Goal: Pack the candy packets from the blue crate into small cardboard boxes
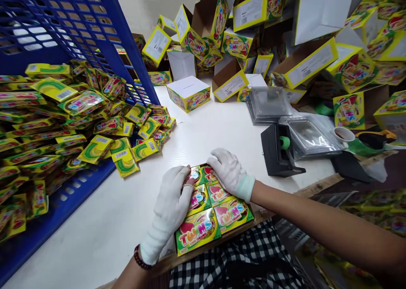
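Gloved left hand and right hand rested slightly apart and flat on Twins packets in a shallow cardboard tray, apparently pressing to keep the rows level.

You're in what looks like a factory packing room: a blue crate heaped with packets, printed cartons piled behind.

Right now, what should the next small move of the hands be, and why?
Probably lift the left hand off the packed Twins packets and take a loose packet from the heap: that packet lies nearest, and the right hand rests on the far edge of the packets, able to steady them.
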The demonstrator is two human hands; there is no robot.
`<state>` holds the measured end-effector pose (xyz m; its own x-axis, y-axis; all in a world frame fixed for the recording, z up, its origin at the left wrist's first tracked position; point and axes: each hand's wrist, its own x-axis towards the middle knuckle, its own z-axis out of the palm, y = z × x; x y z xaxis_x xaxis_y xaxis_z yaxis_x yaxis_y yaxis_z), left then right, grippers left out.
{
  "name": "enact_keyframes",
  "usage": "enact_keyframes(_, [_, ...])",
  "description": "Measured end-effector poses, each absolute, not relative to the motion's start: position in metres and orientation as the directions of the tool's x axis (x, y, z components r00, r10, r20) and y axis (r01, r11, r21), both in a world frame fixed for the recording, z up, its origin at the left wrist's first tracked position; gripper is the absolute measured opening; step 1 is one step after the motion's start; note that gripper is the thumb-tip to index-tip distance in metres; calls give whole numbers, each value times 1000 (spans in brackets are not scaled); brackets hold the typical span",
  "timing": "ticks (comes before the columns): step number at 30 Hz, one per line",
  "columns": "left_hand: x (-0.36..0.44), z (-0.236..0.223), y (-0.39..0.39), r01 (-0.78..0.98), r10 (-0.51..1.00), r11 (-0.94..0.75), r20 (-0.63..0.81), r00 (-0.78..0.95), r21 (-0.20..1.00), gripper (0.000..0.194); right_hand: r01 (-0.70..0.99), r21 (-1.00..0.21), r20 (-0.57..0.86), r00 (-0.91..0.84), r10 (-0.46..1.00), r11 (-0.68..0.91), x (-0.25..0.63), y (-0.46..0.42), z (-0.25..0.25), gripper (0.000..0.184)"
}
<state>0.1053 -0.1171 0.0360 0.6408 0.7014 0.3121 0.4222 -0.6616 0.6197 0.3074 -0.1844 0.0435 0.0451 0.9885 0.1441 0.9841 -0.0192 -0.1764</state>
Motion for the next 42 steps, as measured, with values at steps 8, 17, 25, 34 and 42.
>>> enact_keyframes(8, [106,40,-120,442,684,-686,307,662,578,29,979,-109,218,-143,965,169,297,-214,56,40])
enact_keyframes(17, [106,39,-120,436,681,-688,309,664,580,32,988,-90,60,-117,991,122,281,-226,47,44])
enact_keyframes(25, [79,27,-80,539,866,-497,351,355,680,41,998,-34,102,-52,993,56,267,-229,40,48])
enact_keyframes(34, [17,31,-3,570,984,-107,170,-58,815,56,970,-168,431,-89,898,177,276,-238,18,46])
enact_keyframes(42, [73,97,-127,170,695,-240,47,717,956,42,863,-277,574,-204,793,423,279,-244,117,53])
